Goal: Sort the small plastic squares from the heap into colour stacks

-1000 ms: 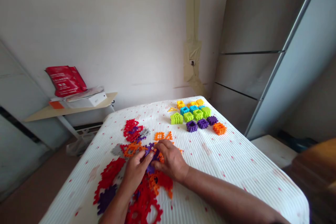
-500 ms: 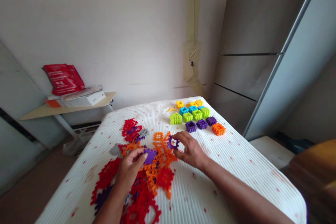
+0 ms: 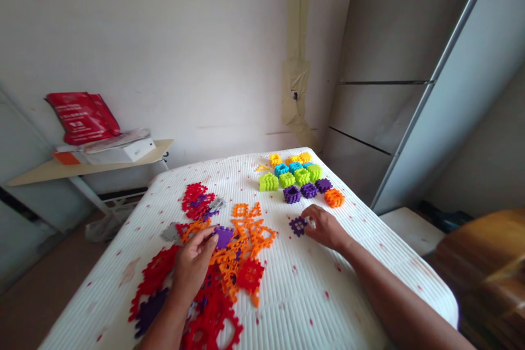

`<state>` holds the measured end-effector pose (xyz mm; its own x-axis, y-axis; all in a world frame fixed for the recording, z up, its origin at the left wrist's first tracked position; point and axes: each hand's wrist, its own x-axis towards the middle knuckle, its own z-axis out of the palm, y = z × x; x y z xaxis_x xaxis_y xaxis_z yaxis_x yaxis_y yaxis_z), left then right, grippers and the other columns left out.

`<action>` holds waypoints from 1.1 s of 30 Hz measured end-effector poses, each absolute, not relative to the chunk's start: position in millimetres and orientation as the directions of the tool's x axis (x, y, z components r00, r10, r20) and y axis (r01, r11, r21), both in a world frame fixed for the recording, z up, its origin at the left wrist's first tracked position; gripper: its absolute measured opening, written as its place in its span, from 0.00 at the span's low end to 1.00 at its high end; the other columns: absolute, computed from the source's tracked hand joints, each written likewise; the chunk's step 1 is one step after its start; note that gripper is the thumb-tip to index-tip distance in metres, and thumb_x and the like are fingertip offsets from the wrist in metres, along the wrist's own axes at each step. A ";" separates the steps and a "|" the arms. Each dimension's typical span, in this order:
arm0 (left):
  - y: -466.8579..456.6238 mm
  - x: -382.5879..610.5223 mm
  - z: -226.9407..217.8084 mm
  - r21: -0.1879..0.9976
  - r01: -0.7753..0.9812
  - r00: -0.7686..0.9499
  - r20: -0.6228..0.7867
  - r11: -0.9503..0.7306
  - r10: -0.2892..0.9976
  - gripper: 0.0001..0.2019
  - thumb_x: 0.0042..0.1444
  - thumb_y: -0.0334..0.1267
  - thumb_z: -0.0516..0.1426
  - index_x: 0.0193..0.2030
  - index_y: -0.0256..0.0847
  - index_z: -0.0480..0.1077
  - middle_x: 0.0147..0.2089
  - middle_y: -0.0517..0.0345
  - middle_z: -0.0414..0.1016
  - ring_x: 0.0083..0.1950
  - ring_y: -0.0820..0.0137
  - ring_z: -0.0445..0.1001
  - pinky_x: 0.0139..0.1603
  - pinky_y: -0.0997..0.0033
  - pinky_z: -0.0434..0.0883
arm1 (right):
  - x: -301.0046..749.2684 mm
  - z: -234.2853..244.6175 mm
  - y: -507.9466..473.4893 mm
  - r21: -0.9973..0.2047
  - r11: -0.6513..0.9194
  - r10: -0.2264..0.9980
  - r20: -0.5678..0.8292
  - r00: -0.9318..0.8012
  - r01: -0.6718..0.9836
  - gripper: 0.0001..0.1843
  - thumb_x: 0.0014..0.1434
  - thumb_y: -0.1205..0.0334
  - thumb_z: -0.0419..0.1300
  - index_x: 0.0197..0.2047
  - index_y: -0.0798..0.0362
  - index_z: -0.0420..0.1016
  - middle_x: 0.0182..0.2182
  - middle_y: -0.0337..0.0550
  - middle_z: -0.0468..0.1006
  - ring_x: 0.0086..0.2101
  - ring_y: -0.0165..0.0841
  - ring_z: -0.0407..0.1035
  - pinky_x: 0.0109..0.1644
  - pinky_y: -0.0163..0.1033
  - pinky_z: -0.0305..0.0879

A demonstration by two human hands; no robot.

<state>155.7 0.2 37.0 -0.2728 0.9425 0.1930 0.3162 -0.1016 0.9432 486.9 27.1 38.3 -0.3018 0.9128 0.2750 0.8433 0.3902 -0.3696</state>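
My left hand (image 3: 197, 257) pinches a solid purple square tile (image 3: 223, 237) with notched edges, just above the heap of loose pieces. To the right, my right hand (image 3: 324, 227) has its fingers closed on the edge of a purple window tile (image 3: 298, 226), low over the white tablecloth. Orange interlocking pieces (image 3: 246, 235) lie between the two hands. Red interlocking pieces (image 3: 213, 317) spread under and around my left forearm, with a dark purple piece (image 3: 150, 311) beside them. A red tile (image 3: 250, 274) rests on the orange ones.
Assembled cubes stand in rows at the far right: yellow (image 3: 274, 160), blue (image 3: 281, 169), green (image 3: 269, 182), purple (image 3: 292, 194) and orange (image 3: 334, 197). A side shelf (image 3: 164, 149) at left bears a white box and red bags (image 3: 84, 117). A grey fridge (image 3: 369, 104) stands at right.
My right hand has moved right with the purple window tile, away from the orange pieces. My left hand still holds the solid purple tile. The view has shifted slightly.
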 end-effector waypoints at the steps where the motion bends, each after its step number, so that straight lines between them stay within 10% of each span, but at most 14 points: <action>1: 0.3 155.1 36.2 0.941 0.322 -0.273 0.198 -0.104 0.942 0.23 0.41 0.55 0.59 0.39 0.39 0.74 0.38 0.52 0.79 0.41 0.61 0.76 0.46 0.61 0.73 | 482.6 38.9 22.9 -0.357 0.328 0.934 0.264 -0.243 0.875 0.09 0.49 0.67 0.58 0.36 0.54 0.70 0.35 0.45 0.75 0.36 0.34 0.69 0.40 0.35 0.63; 10: 1.8 148.7 29.0 0.880 0.451 -0.235 0.277 -0.148 0.932 0.22 0.45 0.54 0.57 0.40 0.39 0.74 0.40 0.51 0.79 0.43 0.61 0.76 0.48 0.62 0.71 | 457.0 29.6 8.8 -0.140 0.110 0.975 0.210 -0.079 0.984 0.10 0.53 0.57 0.59 0.37 0.52 0.67 0.36 0.47 0.74 0.39 0.39 0.68 0.38 0.38 0.60; 23: 6.0 143.8 17.5 0.858 0.486 -0.217 0.304 -0.167 0.928 0.22 0.47 0.54 0.57 0.42 0.41 0.74 0.42 0.52 0.78 0.44 0.61 0.75 0.48 0.63 0.71 | 499.3 47.5 53.2 -0.375 0.071 0.849 0.510 0.141 0.924 0.17 0.52 0.59 0.58 0.45 0.55 0.69 0.39 0.48 0.74 0.37 0.36 0.70 0.38 0.37 0.63; 33: 6.5 141.2 18.7 0.848 0.507 -0.240 0.310 -0.154 0.920 0.23 0.46 0.55 0.56 0.41 0.40 0.74 0.41 0.51 0.79 0.43 0.60 0.76 0.48 0.61 0.72 | 499.7 54.3 101.9 -0.345 -0.141 0.921 0.299 0.251 0.928 0.18 0.54 0.61 0.55 0.48 0.57 0.73 0.42 0.51 0.71 0.35 0.34 0.70 0.38 0.34 0.61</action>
<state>141.2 6.5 18.7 -0.2399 0.9198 0.3105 0.5072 -0.1539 0.8480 499.7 101.9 54.3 0.2508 0.9206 0.2993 0.9281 -0.1407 -0.3448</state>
